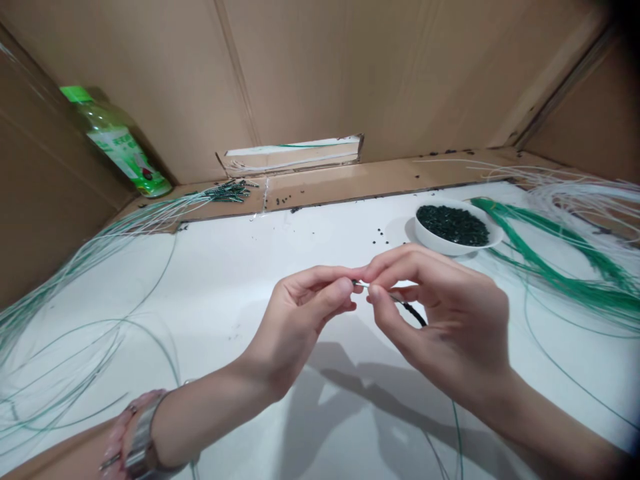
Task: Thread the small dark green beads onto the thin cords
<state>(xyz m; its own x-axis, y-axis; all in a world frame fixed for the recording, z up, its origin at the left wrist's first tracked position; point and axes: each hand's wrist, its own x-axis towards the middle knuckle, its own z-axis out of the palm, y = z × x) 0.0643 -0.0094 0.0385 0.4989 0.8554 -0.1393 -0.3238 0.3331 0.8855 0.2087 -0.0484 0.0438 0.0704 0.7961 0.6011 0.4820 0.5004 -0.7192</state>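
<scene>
Over the white surface, my left hand point(315, 300) and my right hand point(445, 313) meet at the fingertips. A small dark piece point(355, 283) is pinched between the thumb and forefinger of the left. From it a thin, pale wire point(365, 286) runs into the closed thumb and forefinger of the right hand. Behind the right thumb, a short black length point(414, 313) shows against the palm; its exact kind is unclear. Thin strands hang below the right wrist. Past the right hand stands a white bowl point(425, 240) full of small dark pieces point(453, 225).
Green wires point(560, 257) and white wires point(575, 193) lie at the right. On the left, a bundle of long wires point(125, 223) has dark-covered ends point(231, 192). A green-capped bottle point(123, 150) leans against the cardboard wall point(310, 73), which has a slot. Loose dark bits lie near the bowl.
</scene>
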